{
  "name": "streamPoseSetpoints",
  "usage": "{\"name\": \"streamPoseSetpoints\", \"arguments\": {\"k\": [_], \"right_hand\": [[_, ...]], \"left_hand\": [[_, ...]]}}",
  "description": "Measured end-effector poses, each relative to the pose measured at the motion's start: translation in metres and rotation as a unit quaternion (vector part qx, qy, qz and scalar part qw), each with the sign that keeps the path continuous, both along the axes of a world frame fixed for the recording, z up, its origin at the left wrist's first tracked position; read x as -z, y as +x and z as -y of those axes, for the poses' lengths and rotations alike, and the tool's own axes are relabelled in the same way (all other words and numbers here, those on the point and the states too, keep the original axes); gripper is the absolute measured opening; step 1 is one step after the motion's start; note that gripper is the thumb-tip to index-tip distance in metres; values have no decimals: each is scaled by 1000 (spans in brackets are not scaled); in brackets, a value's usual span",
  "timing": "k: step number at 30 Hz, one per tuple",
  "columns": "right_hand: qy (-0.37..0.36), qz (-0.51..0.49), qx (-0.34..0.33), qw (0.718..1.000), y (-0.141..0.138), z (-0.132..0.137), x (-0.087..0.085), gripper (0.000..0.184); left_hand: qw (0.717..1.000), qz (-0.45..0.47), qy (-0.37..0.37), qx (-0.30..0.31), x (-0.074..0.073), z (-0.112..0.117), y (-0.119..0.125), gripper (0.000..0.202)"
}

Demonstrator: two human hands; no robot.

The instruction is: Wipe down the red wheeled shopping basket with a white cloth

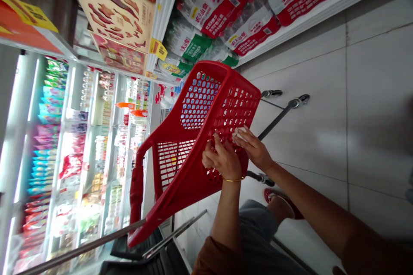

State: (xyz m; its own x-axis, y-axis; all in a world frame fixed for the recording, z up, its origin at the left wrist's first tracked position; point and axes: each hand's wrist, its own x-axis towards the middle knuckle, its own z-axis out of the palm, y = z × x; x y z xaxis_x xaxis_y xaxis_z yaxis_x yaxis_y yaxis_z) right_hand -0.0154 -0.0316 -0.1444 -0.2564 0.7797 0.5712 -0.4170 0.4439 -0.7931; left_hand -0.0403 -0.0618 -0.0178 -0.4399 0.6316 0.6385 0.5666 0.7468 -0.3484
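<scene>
A red plastic shopping trolley basket (206,116) with mesh walls fills the middle of the view, tilted in the picture, and its wheels (298,102) show on the floor side. My left hand (223,159), with a gold bangle (233,179) at the wrist, has its fingers curled against the basket's mesh wall. Just beside it, my right hand (254,148) presses a small white packet (239,135) to the same wall. What the packet is cannot be made out. The inside of the basket is mostly hidden behind its walls.
Shrink-wrapped packs of bottled water (226,8) with red labels line the shelf at the top. A lit display case of packaged goods (87,146) runs along the left. Grey metal bars (80,240) cross the lower left, and pale floor tiles (380,94) spread to the right.
</scene>
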Motion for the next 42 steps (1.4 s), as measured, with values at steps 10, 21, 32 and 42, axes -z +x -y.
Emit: {"name": "streamPoseSetpoints", "arguments": {"k": [10,21,32,42], "right_hand": [[-64,40,28,997,7,4,19,39],[-55,5,78,995,10,-11,-23,44],[-41,6,43,998,-9,-5,-7,51],[-63,15,28,998,0,3,10,45]], "left_hand": [[1000,18,19,16,13,10,-1,29],[1000,19,-1,-15,19,5,0,40],[999,36,13,-20,15,-5,6,30],[1000,0,-3,-11,20,1,-1,31]]}}
